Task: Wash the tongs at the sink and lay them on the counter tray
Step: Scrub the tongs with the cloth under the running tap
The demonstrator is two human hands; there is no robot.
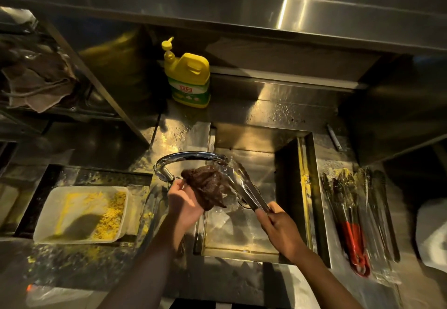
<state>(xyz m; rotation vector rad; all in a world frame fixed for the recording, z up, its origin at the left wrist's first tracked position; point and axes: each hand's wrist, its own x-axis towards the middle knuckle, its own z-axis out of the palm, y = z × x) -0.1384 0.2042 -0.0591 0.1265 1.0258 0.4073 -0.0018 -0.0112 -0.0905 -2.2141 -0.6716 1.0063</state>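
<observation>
Fingers [262, 216] of right hand [280, 229] pinch handle end of long steel tongs [246, 187] w/ tips under curved chrome faucet [193, 157] over sink [312, 187], prob. for rinsing, while left hand [183, 199] grips dark brown rag [208, 187] against them to scrub.

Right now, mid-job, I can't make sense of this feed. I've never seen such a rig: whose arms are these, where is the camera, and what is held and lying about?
There is no machine here: the arms belong to a person, and the one picture comes from a camera worn on their head, looking down at a steel sink.

The right hand grips metal tongs by the handle end, tips up under the curved tap. The left hand holds a dark brown cloth against them.

Behind stands a yellow detergent bottle. At the left lies a white tub with yellow crumbs. At the right, more tongs, some with red handles, lie on the counter.
</observation>
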